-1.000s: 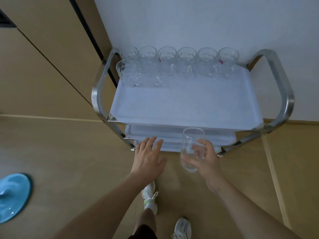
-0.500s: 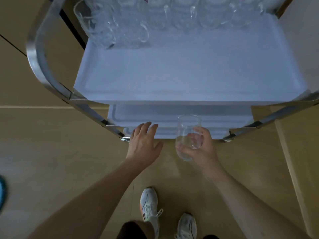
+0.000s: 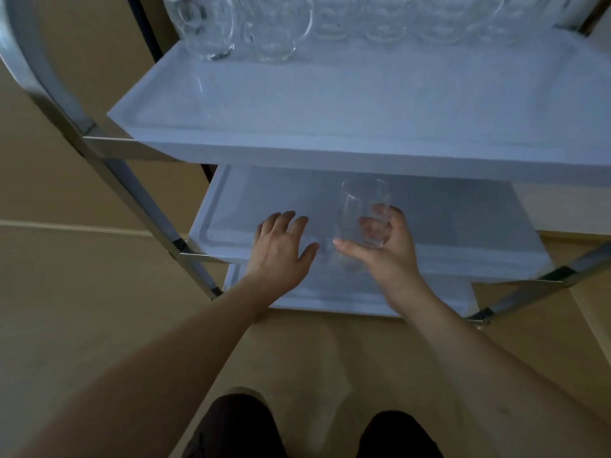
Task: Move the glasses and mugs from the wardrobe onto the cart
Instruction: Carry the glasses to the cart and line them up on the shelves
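While the person's dark-clad knees (image 3: 238,428) sit at the very bottom of the view over a tan floor (image 3: 66,325), both bare forearms reach forward and up toward a three-tier cart (image 3: 109,150) with a chrome frame and pale trays.

The left hand (image 3: 281,251) is empty, palm down, fingers straight and slightly spread, hovering at the front lip of the middle tray (image 3: 463,226); whether it touches the tray cannot be told. Just beside it, the right hand (image 3: 385,251) grasps a plain clear glass (image 3: 362,216), thumb across the near side and fingers curled round the far side. The glass is upright, tilted a little away, and held over the front of the middle tray, not yet set down. Its base is blurred against the tray edge, so its height above the surface is unclear.

Below, the front of the bottom tray (image 3: 330,299) shows between the wrists.

Farther off and higher, the top tray (image 3: 330,120) is bare across its front, while a row of clear mugs (image 3: 264,28) and glasses stands along its far edge, cut off by the top of the view.

Judged from this, the task looks well under way: several pieces are already on the cart, and this glass is about to join them. The wardrobe is out of view, so how many remain cannot be told.
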{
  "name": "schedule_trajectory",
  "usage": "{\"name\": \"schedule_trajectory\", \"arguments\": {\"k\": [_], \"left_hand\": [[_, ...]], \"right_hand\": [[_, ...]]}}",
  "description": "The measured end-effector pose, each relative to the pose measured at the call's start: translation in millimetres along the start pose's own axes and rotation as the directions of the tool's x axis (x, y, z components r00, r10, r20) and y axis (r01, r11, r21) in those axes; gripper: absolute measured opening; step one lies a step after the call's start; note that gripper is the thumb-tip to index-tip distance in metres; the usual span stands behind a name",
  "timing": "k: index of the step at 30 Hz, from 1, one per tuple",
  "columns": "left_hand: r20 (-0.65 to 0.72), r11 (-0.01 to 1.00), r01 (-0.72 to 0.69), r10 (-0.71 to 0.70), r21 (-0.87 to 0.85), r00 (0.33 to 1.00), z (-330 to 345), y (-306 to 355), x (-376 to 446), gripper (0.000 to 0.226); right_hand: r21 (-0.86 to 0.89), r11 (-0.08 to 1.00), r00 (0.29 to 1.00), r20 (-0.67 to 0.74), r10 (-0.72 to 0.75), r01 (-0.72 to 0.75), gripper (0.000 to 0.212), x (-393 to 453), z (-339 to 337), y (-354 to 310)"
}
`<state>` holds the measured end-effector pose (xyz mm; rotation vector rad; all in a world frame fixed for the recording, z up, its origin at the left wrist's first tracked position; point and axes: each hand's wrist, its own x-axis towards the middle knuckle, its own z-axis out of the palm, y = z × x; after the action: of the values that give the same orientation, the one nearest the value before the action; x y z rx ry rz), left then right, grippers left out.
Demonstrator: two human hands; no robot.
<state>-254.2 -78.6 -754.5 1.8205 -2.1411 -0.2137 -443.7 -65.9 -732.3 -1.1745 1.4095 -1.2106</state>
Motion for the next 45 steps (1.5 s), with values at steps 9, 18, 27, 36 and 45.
{"name": "schedule_trajectory", "arguments": {"k": [9, 18, 27, 36, 45], "left_hand": [[-0.088, 0.998, 0.0, 0.005, 0.056, 0.996, 34.7, -15.4, 16.2, 0.055], [-0.058, 0.998, -0.058, 0.06, 0.04, 0.997, 49.2, -2.0, 26.3, 0.052], [-0.056, 0.979, -0.204, 0.203, -0.008, 0.978, 81.3, 52.2, 51.9, 0.04], [-0.001, 0.943, -0.332, 0.332, -0.015, 0.943, 116.9, 133.2, 118.5, 0.047], [0.011, 0.933, -0.36, 0.361, -0.018, 0.933, 149.9, 175.6, 160.4, 0.044]], "right_hand": [[0.033, 0.985, 0.985, -0.025, -0.17, 0.17, 0.081, 38.2, 12.5, 38.0], [0.024, 0.983, 0.98, -0.086, -0.18, 0.183, 0.08, 48.0, -4.5, 50.5], [-0.041, 0.974, 0.945, -0.235, -0.226, 0.223, 0.084, 76.1, -72.1, 69.9], [-0.213, 0.956, 0.875, -0.4, -0.273, 0.202, 0.094, 115.0, -149.8, 84.3], [-0.243, 0.956, 0.864, -0.433, -0.257, 0.163, 0.087, 170.5, -193.6, 88.1]]}}
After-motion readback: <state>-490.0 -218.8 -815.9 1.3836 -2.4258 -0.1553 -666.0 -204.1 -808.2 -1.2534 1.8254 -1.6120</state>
